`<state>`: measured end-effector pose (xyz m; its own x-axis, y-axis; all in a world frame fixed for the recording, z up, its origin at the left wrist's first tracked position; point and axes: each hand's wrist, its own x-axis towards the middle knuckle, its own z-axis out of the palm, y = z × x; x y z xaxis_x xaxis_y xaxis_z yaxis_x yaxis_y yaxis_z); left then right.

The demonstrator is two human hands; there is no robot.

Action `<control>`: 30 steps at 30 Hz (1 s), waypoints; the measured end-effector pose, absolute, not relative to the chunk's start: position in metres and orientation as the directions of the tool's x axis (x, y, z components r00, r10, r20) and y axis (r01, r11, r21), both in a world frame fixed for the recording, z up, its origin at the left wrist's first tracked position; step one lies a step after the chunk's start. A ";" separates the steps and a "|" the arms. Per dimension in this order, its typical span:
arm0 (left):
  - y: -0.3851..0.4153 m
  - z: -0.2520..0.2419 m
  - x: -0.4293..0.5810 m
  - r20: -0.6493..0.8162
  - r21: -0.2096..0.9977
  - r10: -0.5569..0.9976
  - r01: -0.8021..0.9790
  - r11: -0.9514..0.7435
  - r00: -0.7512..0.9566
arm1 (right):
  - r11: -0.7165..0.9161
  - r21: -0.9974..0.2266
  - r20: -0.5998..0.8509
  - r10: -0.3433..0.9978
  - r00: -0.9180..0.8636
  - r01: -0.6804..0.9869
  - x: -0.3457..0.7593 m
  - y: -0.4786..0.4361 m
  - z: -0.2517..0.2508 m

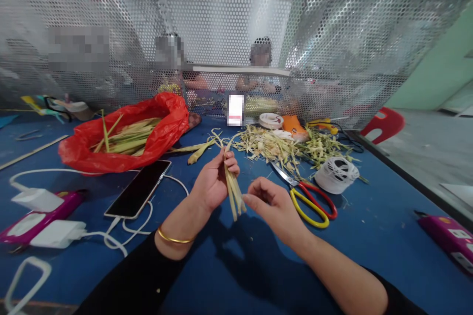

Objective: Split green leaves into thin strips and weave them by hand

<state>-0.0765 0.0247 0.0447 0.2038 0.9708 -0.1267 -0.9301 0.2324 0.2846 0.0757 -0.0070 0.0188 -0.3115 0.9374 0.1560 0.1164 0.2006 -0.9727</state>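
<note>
At far left on the desk [369, 226], white chargers [55, 234] and a pink power bank [40, 214] lie among white cables [129, 229]. Right of them, a red bag [162, 130] holds green-yellow leaves [129, 139]; a phone [138, 189] lies screen-up just in front of it. At centre, above the desk, the left hand [212, 184], with a gold bangle [173, 239] on its wrist, has its grip closed on a bundle of pale strips [234, 197], held roughly upright with the lower ends free. The right hand [271, 202] sits just beside those ends, its grip loosely curled and empty, forefinger towards the strips; whether it touches them cannot be told. Further right lie scissors [308, 199], a white spool [336, 174] and, behind them, a heap of trimmings [273, 145]. A perforated screen [332, 34] backs the desk.
</note>
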 end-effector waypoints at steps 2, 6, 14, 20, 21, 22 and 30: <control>0.025 0.044 -0.075 -0.143 0.292 0.968 -0.926 0.241 0.207 | 0.279 -0.937 0.200 0.921 -0.333 0.210 0.075 -0.010 0.017; 0.023 0.044 -0.072 -0.157 0.304 0.966 -0.920 0.248 0.208 | 0.365 -0.861 0.252 0.911 -0.326 0.355 0.072 -0.013 0.014; 0.025 0.042 -0.072 -0.141 0.313 0.971 -0.922 0.227 0.191 | 0.339 -0.859 0.202 0.913 -0.354 0.383 0.070 -0.016 0.015; 0.025 0.041 -0.072 -0.126 0.329 0.976 -0.921 0.210 0.178 | 0.276 -0.905 0.161 0.926 -0.341 0.324 0.072 -0.013 0.012; 0.025 0.041 -0.071 -0.129 0.331 0.976 -0.920 0.208 0.174 | 0.279 -0.905 0.164 0.925 -0.342 0.321 0.072 -0.013 0.012; 0.025 0.041 -0.071 -0.134 0.334 0.976 -0.919 0.208 0.172 | 0.284 -0.904 0.168 0.924 -0.344 0.320 0.072 -0.013 0.011; 0.025 0.040 -0.072 -0.128 0.345 0.976 -0.915 0.211 0.177 | 0.306 -0.892 0.185 0.918 -0.351 0.331 0.072 -0.015 0.013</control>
